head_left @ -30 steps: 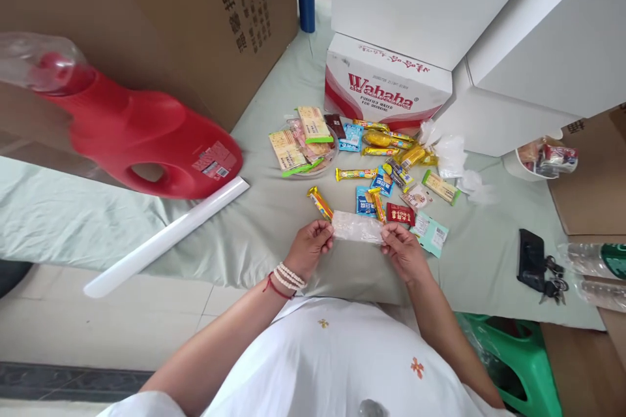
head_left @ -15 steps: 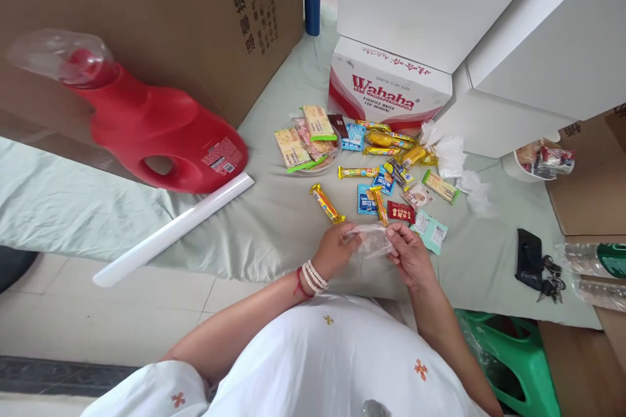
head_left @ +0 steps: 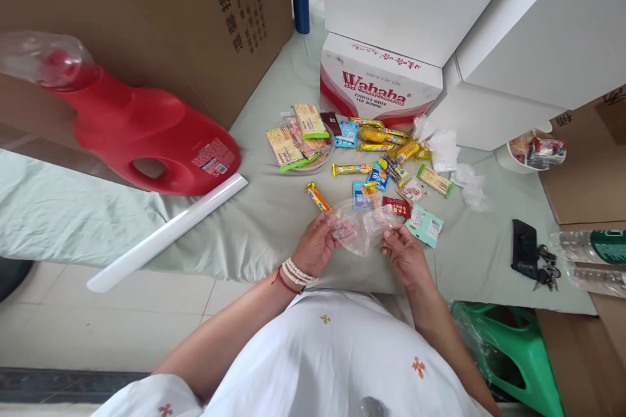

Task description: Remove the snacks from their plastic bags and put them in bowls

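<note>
A small clear plastic bag (head_left: 360, 233) is pinched at opposite edges by the closed left hand (head_left: 315, 246) and right hand (head_left: 403, 254), so its mouth is spread. It is held over the pale green cloth (head_left: 254, 221), beside scattered wrapped snacks (head_left: 349, 169).

One head-worn view, forward and steeply down, close above left hand (head_left: 317, 245) and right hand (head_left: 403, 258)

Snack packets (head_left: 372, 164) on green sheet (head_left: 267, 224)

Thin clear plastic bag (head_left: 364, 229), crinkled and glossy; matt pale-green cloth (head_left: 274, 221); shiny foil snack wrappers (head_left: 372, 143); glossy red plastic jug (head_left: 147, 136)
</note>
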A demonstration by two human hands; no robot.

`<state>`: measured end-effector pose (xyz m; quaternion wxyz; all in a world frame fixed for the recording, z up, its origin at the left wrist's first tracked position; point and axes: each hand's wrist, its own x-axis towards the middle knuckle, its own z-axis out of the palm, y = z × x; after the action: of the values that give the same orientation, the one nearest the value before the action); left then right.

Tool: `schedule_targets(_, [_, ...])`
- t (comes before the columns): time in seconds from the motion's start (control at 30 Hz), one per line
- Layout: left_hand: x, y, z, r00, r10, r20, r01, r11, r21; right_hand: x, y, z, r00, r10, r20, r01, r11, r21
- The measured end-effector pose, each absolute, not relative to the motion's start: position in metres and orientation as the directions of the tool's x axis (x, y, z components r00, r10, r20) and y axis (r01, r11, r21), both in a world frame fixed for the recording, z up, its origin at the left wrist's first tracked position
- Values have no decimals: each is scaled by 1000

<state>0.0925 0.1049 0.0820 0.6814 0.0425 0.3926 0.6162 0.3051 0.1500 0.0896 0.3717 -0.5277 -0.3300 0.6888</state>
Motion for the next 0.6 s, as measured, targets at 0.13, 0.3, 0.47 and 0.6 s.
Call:
schedule_targets(0.13, [70, 112, 73, -222, 824, -521, -852, 96, 515, 318, 144, 78, -165, 860, -483, -67, -499, -864])
schedule_targets(0.3, [68, 111, 74, -300, 790, -535, -835, 53, 547, 338, 132, 92, 121, 987, -105, 376, -143, -916])
schedule_targets(0.47, [98, 106, 90, -197, 875, -441, -792, 123, 598, 292, 131, 121, -291, 942, 168, 437, 287, -852])
schedule_targets(0.6, [106, 103, 95, -165, 897, -411, -790, 129, 599, 249, 147, 110, -484, 860, 162, 374, 370, -851])
